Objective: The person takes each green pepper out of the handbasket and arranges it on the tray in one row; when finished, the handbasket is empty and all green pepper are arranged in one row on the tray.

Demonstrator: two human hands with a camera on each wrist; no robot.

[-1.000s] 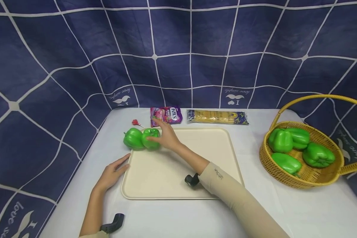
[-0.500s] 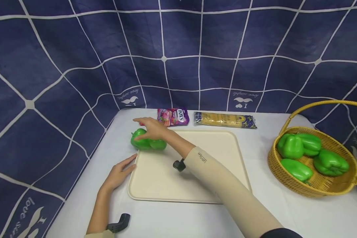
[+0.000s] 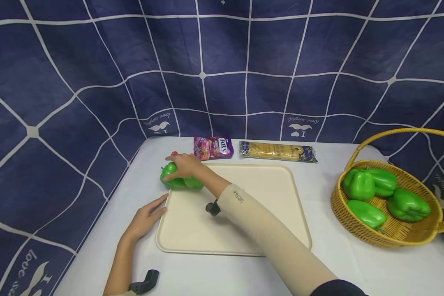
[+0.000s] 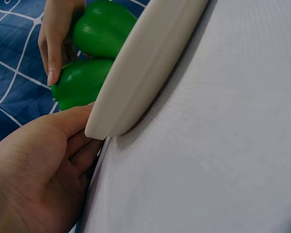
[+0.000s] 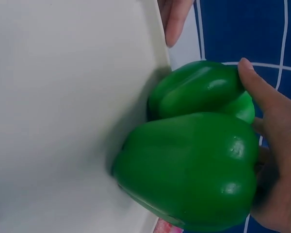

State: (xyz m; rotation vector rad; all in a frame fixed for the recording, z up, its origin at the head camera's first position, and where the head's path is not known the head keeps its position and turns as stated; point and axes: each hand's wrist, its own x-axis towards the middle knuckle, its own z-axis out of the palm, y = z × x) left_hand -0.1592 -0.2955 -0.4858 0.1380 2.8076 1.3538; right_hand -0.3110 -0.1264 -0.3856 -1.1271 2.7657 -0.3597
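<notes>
Two green bell peppers lie side by side at the tray's far left corner. My right hand (image 3: 186,165) reaches over them and holds the left bell pepper (image 5: 203,92), thumb on its near side and fingers behind it, partly hidden. The other bell pepper (image 5: 189,170) sits against it, under my palm in the head view. My left hand (image 3: 144,220) rests at the left edge of the cream tray (image 3: 237,242), its relaxed fingers touching the rim. A red lollipop (image 3: 174,153) shows just behind my right fingers.
On the right stands a yellow wicker basket (image 3: 338,205) with several green bell peppers. A purple candy bag (image 3: 212,148) and a pack of pasta (image 3: 277,151) lie behind the tray. Blue checked cloth (image 3: 222,49) hangs at the back and left.
My right hand has moved left from the right pepper to the left one and come down on it. The left hand stays at the tray edge. The head view has shifted slightly.
</notes>
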